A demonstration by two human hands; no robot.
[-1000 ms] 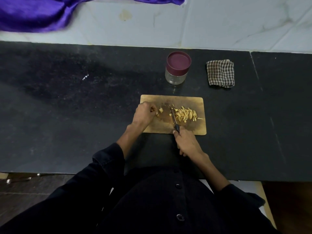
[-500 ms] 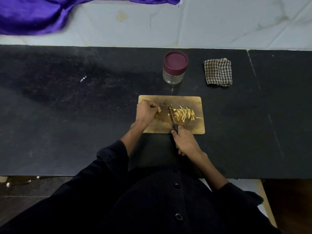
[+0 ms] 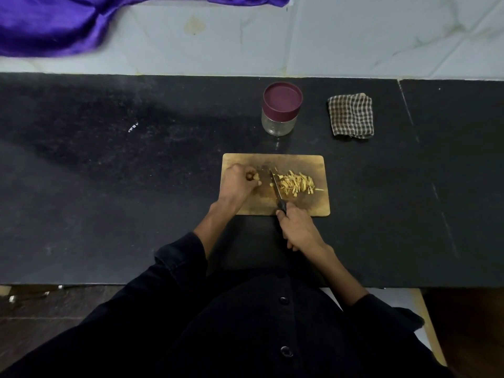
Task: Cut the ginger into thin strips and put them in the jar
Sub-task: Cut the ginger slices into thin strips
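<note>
A wooden cutting board (image 3: pixel 300 162) lies on the black counter. On its right half sits a pile of thin ginger strips (image 3: pixel 296 183). My right hand (image 3: pixel 298 227) grips the dark handle of a knife (image 3: pixel 276 186), whose blade points away from me just left of the pile. My left hand (image 3: pixel 236 182) rests curled on the board's left side and pinches a small ginger piece (image 3: pixel 65 175) at its fingertips. Behind the board stands a clear glass jar (image 3: pixel 279 124) with its maroon lid on.
A folded checked cloth (image 3: pixel 351 115) lies right of the jar. The black counter (image 3: pixel 109 186) stretches wide to the left and right. Purple fabric (image 3: pixel 49 23) hangs over the tiled wall at the back left.
The knife blade has shifted slightly left toward my left hand. The left hand has drawn back a little with its ginger piece. The pile stays where it was.
</note>
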